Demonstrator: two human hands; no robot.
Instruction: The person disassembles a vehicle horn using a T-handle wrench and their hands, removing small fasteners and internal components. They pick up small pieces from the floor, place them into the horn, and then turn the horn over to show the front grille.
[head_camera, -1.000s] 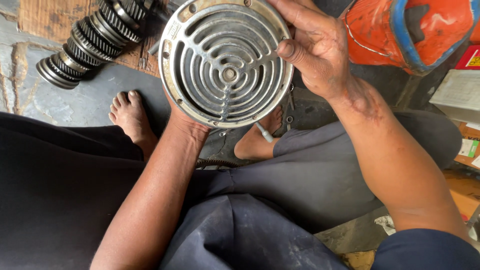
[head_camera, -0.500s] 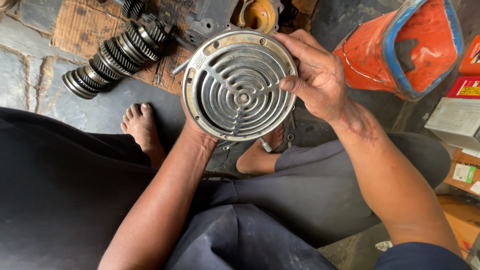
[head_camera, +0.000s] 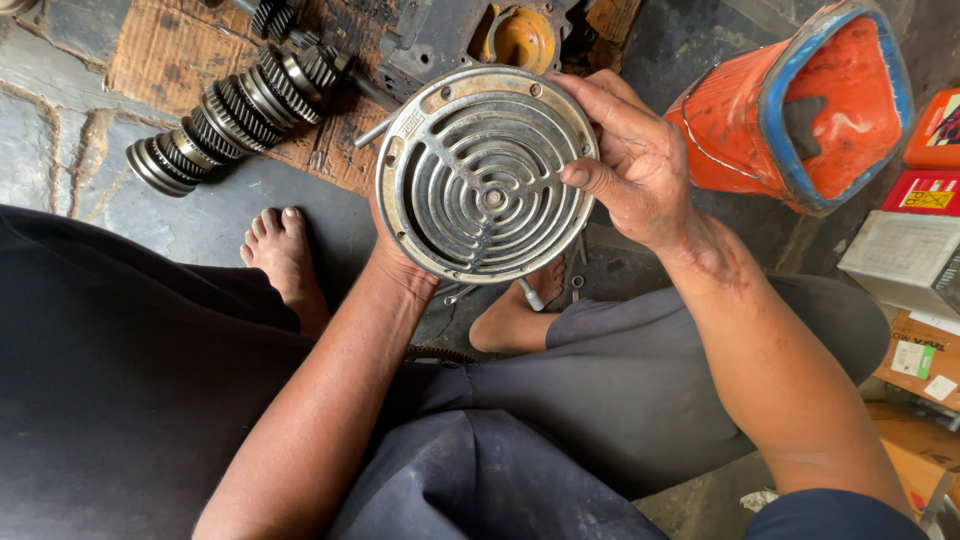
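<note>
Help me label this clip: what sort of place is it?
Probably a vehicle repair workshop, worked on the floor: a gear shaft lies on cardboard, both hands hold a round metal grille, and an orange container stands nearby.

The round metal grille (head_camera: 486, 172) was held up over the person's lap, between the two hands. The left hand (head_camera: 400, 262) was under and behind it, and the right hand (head_camera: 640, 165) was on its right edge. A gear shaft (head_camera: 232, 108) lay on the floor to the left, resting on a piece of cardboard (head_camera: 150, 55). A bare foot (head_camera: 283, 255) was below the shaft. A plastic container (head_camera: 805, 105) stood to the right, and boxes (head_camera: 925, 180) sat further right.
</note>
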